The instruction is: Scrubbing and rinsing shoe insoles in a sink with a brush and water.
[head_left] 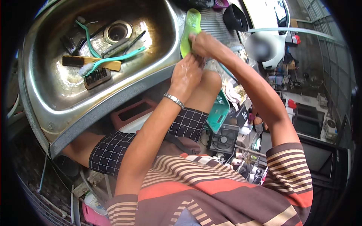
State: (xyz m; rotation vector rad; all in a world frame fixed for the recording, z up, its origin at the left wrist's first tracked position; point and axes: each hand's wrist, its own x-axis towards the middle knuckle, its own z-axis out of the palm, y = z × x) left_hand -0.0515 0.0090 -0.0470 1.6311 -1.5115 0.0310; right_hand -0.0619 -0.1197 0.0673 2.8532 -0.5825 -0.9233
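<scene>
A lime-green shoe insole (193,23) lies lengthwise over the ribbed drainboard (217,26), just right of the sink bowl. My left hand (186,73), wet and with a metal band at the wrist, is closed at the insole's near end; its fingertips are partly hidden behind my right hand. Curled up, my right hand (205,45) grips the insole's right edge near the middle, one digit pressing on its surface. Inside the metal sink (151,71) are a turquoise-handled brush (124,55), a second turquoise brush (89,37), a wooden brush (92,62) and a dark-bristled brush (98,78).
The drain (118,32) is at the sink's far side. A black bowl (234,18) stands right of the insole. Beside my knee are a green plastic basket (218,111) and a black fan (222,138). A white car (264,11) stands at the far right.
</scene>
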